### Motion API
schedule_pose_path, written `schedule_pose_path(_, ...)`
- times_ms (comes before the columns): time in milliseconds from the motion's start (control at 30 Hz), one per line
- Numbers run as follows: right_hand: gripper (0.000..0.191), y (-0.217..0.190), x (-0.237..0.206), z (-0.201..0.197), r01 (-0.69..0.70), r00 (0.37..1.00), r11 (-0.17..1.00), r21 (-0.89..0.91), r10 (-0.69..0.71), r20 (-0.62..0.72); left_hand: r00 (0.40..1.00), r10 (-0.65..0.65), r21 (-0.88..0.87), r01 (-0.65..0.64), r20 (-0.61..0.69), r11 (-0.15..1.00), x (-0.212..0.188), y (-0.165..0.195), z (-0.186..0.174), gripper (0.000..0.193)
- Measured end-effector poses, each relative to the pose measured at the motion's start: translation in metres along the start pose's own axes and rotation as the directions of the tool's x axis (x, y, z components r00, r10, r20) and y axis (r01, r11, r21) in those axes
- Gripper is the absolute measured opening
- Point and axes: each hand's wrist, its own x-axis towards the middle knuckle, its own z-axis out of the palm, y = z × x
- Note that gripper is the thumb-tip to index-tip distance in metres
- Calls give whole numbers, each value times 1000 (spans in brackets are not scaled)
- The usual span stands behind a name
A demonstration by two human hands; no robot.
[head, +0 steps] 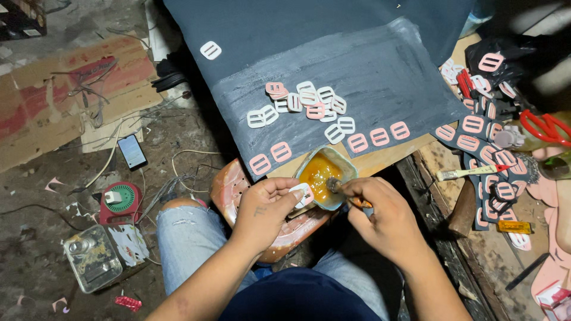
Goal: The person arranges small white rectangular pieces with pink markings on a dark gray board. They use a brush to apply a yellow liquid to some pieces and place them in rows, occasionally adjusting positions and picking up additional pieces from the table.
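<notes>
The left hand (262, 208) pinches 1 pale slotted buckle piece (302, 194) between thumb and fingertips, held flat just beside the bowl's rim, likely so its face stays reachable. The right hand (380, 214) is closed on a brush handle (357, 202), its tip (334, 185) dipped in the orange glue (318, 172), probably loading up. The small bowl (345, 169) sits between both hands on a worn pink stool (229, 184). Beyond the hands, pink and white buckle pieces (309, 101) lie spread apart on a dark sheet (380, 71), seemingly so they don't stick together. Right of the right hand, a second brush (470, 173) lies on the surface (493, 249).
</notes>
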Motion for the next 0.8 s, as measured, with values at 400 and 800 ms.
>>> schedule_pose_path(400,29,-29,-24,-30,98,983,991,-91,-110,-145,999,42,-15,-41,34,999,-2,2,0,30)
schedule_pose_path(800,24,-34,-47,-24,72,983,975,211,-33,-182,986,163,51,-165,38,985,-10,5,7,30)
